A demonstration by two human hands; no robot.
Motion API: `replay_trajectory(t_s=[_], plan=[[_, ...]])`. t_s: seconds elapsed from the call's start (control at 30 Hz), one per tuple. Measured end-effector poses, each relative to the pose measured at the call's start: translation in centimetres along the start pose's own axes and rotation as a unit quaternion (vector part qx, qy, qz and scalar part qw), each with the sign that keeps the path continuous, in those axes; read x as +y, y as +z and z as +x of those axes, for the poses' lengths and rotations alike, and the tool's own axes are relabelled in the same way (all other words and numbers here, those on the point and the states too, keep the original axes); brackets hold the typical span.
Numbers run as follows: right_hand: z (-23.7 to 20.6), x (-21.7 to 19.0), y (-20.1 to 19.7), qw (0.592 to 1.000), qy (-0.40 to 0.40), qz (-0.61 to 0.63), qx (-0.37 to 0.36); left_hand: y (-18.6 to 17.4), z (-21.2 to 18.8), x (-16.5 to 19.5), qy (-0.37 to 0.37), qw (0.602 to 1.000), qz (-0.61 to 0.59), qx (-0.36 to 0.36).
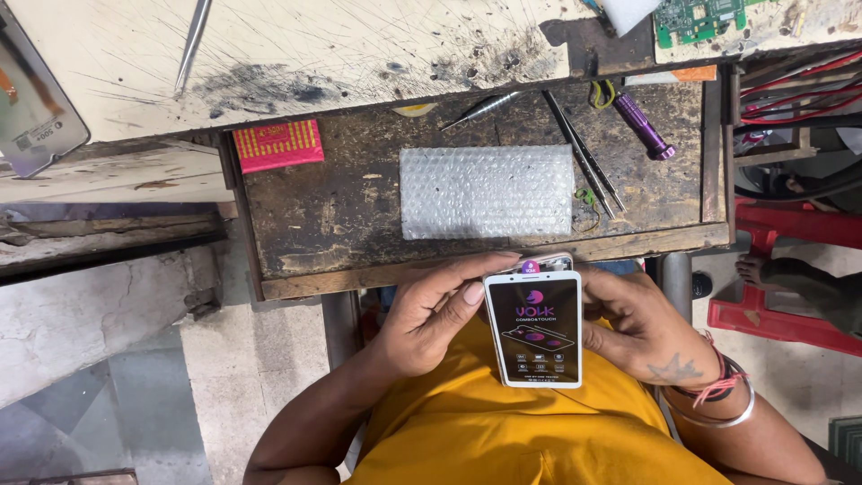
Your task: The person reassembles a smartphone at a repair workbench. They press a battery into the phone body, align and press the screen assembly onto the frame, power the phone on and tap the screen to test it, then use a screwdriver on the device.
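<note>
Below the drawer edge, over a yellow shirt (503, 431), both hands hold a white phone display panel (533, 329) upright, its dark protective film with a purple tab at the top facing up. Left hand (431, 319) clamps the left edge, thumb lying on the top corner; right hand (633, 328) is closed on the right edge, fingers behind. Looks like the inspect or film-peel step; next move likely needs a pinch on that small tab while the other grip stays steady. On the wooden tabletop (341, 216) lie a bubble-wrap sheet (487, 191), tweezers (584, 157), a purple screwdriver (642, 121), a red card (278, 145).
</note>
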State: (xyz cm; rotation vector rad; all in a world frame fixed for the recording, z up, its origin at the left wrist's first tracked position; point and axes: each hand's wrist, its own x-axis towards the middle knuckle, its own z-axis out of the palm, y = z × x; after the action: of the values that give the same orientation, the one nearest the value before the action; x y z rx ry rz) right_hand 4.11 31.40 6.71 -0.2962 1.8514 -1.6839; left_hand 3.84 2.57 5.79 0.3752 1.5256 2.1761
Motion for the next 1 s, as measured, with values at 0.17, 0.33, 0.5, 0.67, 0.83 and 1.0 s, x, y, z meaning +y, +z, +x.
replay_trajectory(t_s=[0.17,0.33,0.5,0.67,0.83,1.0], plan=[[-0.4,-0.8,-0.1,1.0,-0.005,-0.019,-0.01,0.0,0.1,-0.1,0.007,1.0,0.006,-0.004],[-0.4,-1.3,0.0,1.0,0.003,-0.011,-0.002,0.1,0.2,0.0,0.028,0.999,0.023,-0.001],[-1.0,-0.6,0.2,0.999,-0.008,0.037,0.037,0.1,0.4,0.2,0.048,0.997,0.052,-0.005],[-1.3,0.2,0.6,0.995,-0.035,0.031,0.086,0.2,0.5,0.5,0.055,0.997,0.062,-0.005],[-0.3,-0.7,0.4,0.993,-0.079,-0.013,0.083,0.2,0.7,0.9,0.054,0.996,0.073,-0.014],[0.9,-1.9,0.5,0.988,-0.074,-0.073,0.111,0.3,0.9,1.3,0.069,0.993,0.089,-0.021]])
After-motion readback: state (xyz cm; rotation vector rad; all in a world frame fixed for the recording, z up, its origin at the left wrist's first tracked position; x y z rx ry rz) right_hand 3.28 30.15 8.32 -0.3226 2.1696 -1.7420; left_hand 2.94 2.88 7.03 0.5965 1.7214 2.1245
